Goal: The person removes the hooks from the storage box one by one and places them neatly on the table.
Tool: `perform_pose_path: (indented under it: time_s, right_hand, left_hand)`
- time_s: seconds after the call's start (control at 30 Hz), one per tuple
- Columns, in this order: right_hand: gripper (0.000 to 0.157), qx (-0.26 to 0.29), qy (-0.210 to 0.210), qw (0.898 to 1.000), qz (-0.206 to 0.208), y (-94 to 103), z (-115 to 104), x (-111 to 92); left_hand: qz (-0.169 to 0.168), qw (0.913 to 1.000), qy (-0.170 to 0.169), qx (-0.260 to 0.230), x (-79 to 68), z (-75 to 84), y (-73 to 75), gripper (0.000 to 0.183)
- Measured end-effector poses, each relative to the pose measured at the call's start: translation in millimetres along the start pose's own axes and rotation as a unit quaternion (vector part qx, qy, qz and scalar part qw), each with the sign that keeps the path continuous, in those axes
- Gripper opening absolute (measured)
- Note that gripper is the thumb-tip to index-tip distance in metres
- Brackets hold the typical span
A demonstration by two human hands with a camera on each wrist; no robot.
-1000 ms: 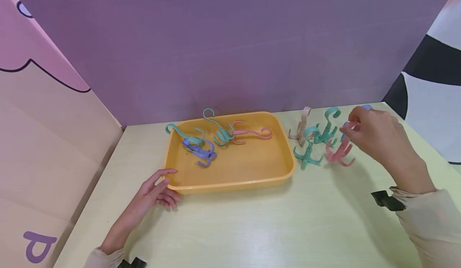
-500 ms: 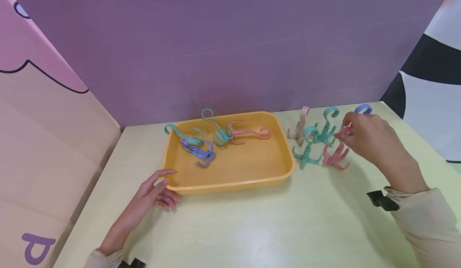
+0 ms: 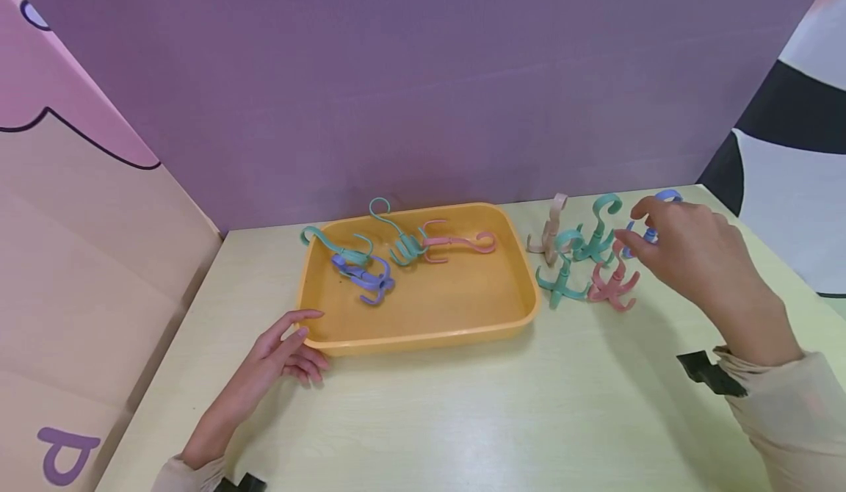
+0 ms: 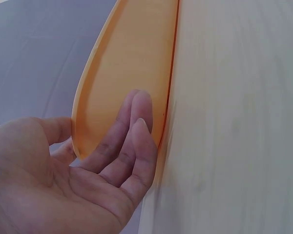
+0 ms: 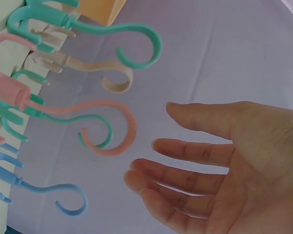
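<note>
My left hand (image 3: pixel 274 356) is at the near left corner of a yellow plastic tray (image 3: pixel 423 341), its index finger over the rim and its thumb outside, lightly gripping the edge. The other fingers lie along the outer wall in the left wrist view. My right hand (image 3: pixel 703 257) hovers with thumb and fingers spread, holding nothing. Just left of it, a pink four-prong hook (image 3: pixel 613 286) stands upright on its prongs, apart from the fingers in the right wrist view. Behind the hand is a blue hook (image 5: pixel 71 195), partly hidden in the head view.
Two green hooks (image 3: pixel 562 283) and a beige hook (image 3: pixel 551 235) stand right of the tray. Inside the tray lie green hooks (image 3: pixel 406 246), a purple-blue hook (image 3: pixel 370 279) and a pink hook (image 3: pixel 463 242). A purple partition (image 3: pixel 423 110) rises behind the pale table (image 3: pixel 449 418).
My right hand has let go of the pink hook, which now stands slightly farther left, beside the green one. The fingers have spread and drawn back right. My left hand stays put.
</note>
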State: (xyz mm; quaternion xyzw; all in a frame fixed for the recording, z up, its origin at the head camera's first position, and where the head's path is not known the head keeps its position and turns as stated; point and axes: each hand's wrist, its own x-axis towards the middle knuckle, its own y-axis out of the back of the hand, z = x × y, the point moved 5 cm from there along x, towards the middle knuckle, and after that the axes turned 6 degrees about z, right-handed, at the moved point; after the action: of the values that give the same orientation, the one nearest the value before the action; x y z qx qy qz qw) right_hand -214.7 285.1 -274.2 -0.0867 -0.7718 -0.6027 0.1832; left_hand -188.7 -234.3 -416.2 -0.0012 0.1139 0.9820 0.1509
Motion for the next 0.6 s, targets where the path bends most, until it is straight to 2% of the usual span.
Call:
perform_pose_path:
  time_s: [0.4,0.6]
  right_hand:
    - [0.035,-0.001,0.020,1.000,0.015,2.7,-22,-5]
    - [0.029,-0.002,0.056,0.997,0.052,2.0,-41,-6]
  left_hand:
    - [0.001,1.0000,-0.001,0.001,1.0,1.0,0.0,0.047]
    - [0.000,1.0000,0.001,-0.001,0.2,1.0,0.0,0.047]
